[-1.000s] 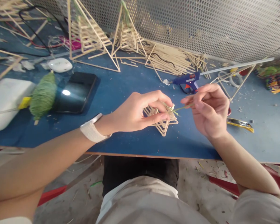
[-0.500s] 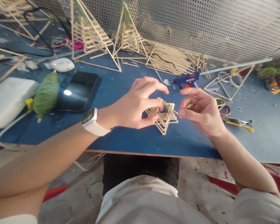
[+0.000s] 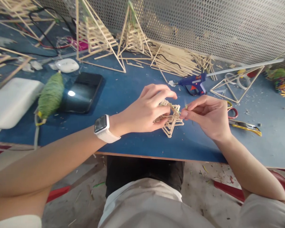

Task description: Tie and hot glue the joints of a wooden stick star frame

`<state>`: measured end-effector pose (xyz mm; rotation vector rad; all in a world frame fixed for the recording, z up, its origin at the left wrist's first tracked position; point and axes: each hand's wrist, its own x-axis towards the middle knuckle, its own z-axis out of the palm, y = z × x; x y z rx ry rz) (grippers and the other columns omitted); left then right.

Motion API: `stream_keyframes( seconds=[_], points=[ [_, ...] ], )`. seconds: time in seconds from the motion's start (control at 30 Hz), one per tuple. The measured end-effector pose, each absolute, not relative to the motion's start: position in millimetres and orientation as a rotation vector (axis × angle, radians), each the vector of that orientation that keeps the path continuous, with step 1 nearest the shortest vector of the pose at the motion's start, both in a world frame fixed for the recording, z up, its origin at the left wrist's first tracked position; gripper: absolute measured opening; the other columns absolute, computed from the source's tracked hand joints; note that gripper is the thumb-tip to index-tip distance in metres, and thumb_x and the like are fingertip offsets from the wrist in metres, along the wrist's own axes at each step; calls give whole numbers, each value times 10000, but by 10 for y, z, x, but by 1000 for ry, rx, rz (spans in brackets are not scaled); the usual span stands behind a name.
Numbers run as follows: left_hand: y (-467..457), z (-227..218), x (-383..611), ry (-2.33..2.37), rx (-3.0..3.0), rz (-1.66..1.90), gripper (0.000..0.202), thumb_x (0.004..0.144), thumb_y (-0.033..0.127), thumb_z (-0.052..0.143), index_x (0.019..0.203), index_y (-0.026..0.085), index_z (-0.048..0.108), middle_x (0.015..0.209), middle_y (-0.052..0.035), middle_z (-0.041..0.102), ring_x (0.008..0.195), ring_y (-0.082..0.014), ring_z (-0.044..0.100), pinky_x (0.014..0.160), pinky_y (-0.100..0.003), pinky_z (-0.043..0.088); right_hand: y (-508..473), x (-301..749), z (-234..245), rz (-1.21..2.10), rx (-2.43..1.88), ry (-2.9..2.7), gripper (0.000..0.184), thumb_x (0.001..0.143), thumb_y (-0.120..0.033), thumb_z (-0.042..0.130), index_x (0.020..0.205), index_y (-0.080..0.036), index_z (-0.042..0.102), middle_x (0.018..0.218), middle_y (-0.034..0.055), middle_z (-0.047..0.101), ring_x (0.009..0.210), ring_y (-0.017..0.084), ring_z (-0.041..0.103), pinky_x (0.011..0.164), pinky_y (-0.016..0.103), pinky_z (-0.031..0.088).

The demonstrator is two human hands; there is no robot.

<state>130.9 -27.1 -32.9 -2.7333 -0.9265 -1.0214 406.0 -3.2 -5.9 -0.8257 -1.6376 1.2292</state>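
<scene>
A small star-shaped stack of thin wooden sticks (image 3: 170, 128) rests on the blue table in front of me. My left hand (image 3: 150, 109) reaches over its left side, thumb and fingers curled onto the sticks and hiding that part. My right hand (image 3: 210, 117) is just right of the stack, thumb and forefinger pinched on a green string (image 3: 176, 110). The string runs from the top of the stack to those fingertips, and a short end shows above them. Where it meets the sticks is partly covered by my left fingers.
Behind my hands lies a blue glue gun (image 3: 196, 83). Scissors (image 3: 232, 111) and a cutter knife (image 3: 245, 126) are at the right. A phone (image 3: 84, 93), green yarn bundle (image 3: 51, 95) and white power bank (image 3: 15, 103) lie left. Stick pyramids (image 3: 133, 38) stand behind.
My right thumb and forefinger have come together on the string and moved slightly down. My left fingers have drawn in closer over the stack. The whole view has shifted a little.
</scene>
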Motion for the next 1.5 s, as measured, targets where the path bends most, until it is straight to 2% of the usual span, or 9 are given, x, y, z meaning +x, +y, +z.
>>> stream_keyframes(
  seconds=[0.17, 0.3, 0.43, 0.57, 0.7, 0.9, 1.0, 1.23, 1.5],
  points=[
    [-272, -323, 1306, -944, -2751, -1022, 50, 1072, 190, 723, 1058, 191, 772, 1579, -174, 707, 1557, -419, 622, 1286, -660, 517, -53, 4064, -95, 1118, -806, -1752, 249, 799, -347, 1135, 921, -298, 923, 887, 2, 878, 721, 214, 846, 699, 374, 775],
    [-274, -330, 1314, -951, -2739, -1033, 59, 1073, 206, 720, 1040, 188, 766, 1571, -177, 711, 1549, -425, 621, 1287, -668, 507, -69, 4073, -77, 998, -760, -1869, 179, 869, -279, 1080, 993, -314, 956, 941, 9, 883, 804, 206, 842, 737, 354, 755],
    [-268, -339, 1317, -1039, -2688, -1061, 83, 1059, 226, 747, 981, 200, 757, 1583, -167, 711, 1554, -430, 611, 1290, -695, 489, -83, 4076, -56, 866, -780, -1942, 153, 947, -210, 994, 1044, -326, 966, 977, 5, 891, 860, 186, 828, 767, 321, 723],
    [-276, -326, 1318, -1138, -2698, -1080, 130, 1034, 241, 763, 910, 209, 746, 1588, -157, 710, 1576, -434, 593, 1291, -710, 478, -64, 4085, -82, 756, -851, -1989, 136, 983, -211, 952, 1059, -323, 969, 995, 3, 895, 879, 184, 824, 798, 322, 718],
    [-312, -291, 1327, -1163, -2757, -1097, 154, 1013, 316, 747, 906, 208, 768, 1594, -161, 704, 1573, -455, 581, 1304, -745, 449, -41, 4099, -120, 744, -912, -2031, 164, 999, -236, 935, 1134, -322, 973, 1054, 8, 915, 887, 193, 838, 815, 336, 726],
    [-261, -259, 1280, -1349, -2744, -1232, 223, 1041, 262, 617, 971, 231, 827, 1581, -118, 704, 1557, -397, 581, 1360, -703, 437, -87, 4055, -137, 750, -921, -2098, 106, 1019, -231, 901, 1078, -299, 957, 1023, 14, 905, 870, 194, 828, 823, 344, 713],
    [-218, -240, 1262, -1446, -2747, -1319, 211, 1011, 275, 631, 973, 240, 836, 1566, -99, 707, 1541, -374, 594, 1384, -680, 439, -124, 4004, -160, 789, -932, -2072, 127, 1022, -206, 876, 1090, -287, 946, 1040, 20, 882, 878, 181, 814, 833, 331, 709],
    [-235, -199, 1325, -1583, -2801, -1358, 233, 979, 284, 620, 937, 234, 843, 1558, -93, 708, 1501, -360, 628, 1393, -677, 437, -181, 3916, -195, 825, -1019, -2037, 149, 991, -161, 842, 1059, -245, 944, 1002, 33, 856, 779, 154, 778, 728, 297, 680],
    [-214, -226, 1331, -1587, -2794, -1428, 248, 982, 266, 623, 936, 229, 863, 1567, -100, 715, 1524, -387, 610, 1391, -724, 413, -197, 3934, -221, 790, -1041, -2009, 161, 991, -246, 892, 1139, -267, 950, 1042, 32, 917, 837, 193, 839, 770, 326, 706]
  ],
)
